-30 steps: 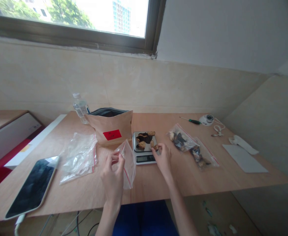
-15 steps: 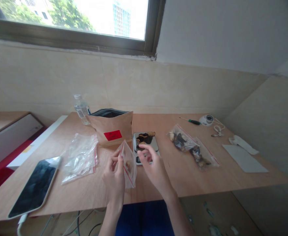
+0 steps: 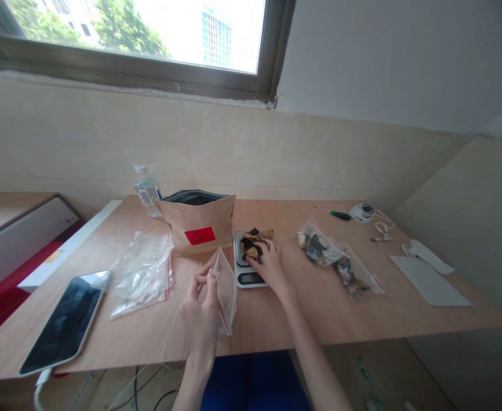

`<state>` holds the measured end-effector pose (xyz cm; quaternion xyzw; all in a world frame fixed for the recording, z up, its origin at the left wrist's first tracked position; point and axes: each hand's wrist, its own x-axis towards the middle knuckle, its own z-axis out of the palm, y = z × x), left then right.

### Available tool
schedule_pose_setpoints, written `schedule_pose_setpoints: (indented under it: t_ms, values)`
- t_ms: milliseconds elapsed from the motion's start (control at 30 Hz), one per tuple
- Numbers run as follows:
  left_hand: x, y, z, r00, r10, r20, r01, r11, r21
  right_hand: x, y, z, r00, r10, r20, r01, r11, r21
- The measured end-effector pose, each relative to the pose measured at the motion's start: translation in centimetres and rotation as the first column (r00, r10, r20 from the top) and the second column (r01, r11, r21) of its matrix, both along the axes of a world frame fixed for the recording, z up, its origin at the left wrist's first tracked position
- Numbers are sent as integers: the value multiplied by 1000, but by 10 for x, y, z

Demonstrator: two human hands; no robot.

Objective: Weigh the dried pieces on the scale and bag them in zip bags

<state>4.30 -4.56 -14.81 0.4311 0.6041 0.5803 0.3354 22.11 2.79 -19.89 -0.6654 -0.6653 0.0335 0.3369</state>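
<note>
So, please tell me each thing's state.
Clear red-striped plastic bag: open, in left hand
Red-labelled brown pouch: open, upright
White scale with silver plate: loaded, reading illegible
Dark curled pieces: touched by right hand
Clear plastic bottle: upright, capped
Black rectangular phone: plugged in
Clear bags at right: holding pieces, lying

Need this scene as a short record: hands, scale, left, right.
left hand: fingers pinching a red-striped clear bag
right hand: fingers at the dried pieces; grip unclear
scale: dried pieces on its plate; reading not legible
left of scale: brown pouch, mouth open; bottle; flat clear bags; phone
right of scale: two filled bags; screwdriver; white round device
</note>
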Motion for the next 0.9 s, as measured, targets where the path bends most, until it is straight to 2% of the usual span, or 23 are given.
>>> schedule_pose_setpoints:
  t_ms: [100,167,267,333,467,567,633,700,733,833,900]
  values:
    - [0,0,-3,1000,-5,-6,5,1000,-1,3,-6,0,996,-6,-85,10,999,42]
    - [0,1,-3,1000,-5,-18,5,1000,-7,6,-8,1,986,34,-166,-22,997,71]
    - [1,2,-2,999,-7,-35,7,1000,-5,11,-11,4,947,89,-309,-63,994,95]
    - [1,3,-2,999,-17,-33,17,1000,0,12,-12,9,908,77,-412,-50,996,78]
    - [4,7,-4,999,-37,-17,37,999,5,3,-21,30,766,63,-640,-54,998,34]
    - [6,11,-8,998,-59,-32,60,998,4,-14,-35,59,606,116,-787,-159,987,23]
    - [8,13,-8,996,-78,-50,79,997,11,-27,-44,78,544,159,-824,-256,966,17]
    - [10,14,-7,995,-77,-65,78,997,19,-39,-52,91,549,185,-815,-347,937,-21]
    - [10,14,-7,996,-66,-67,67,998,19,-44,-55,94,578,190,-793,-369,928,-47]
    - [11,13,-4,999,-9,-42,9,1000,16,-55,-59,94,718,199,-667,-331,940,-76]
    - [10,12,-2,1000,17,1,-17,1000,5,-59,-60,92,775,215,-594,-309,949,-61]
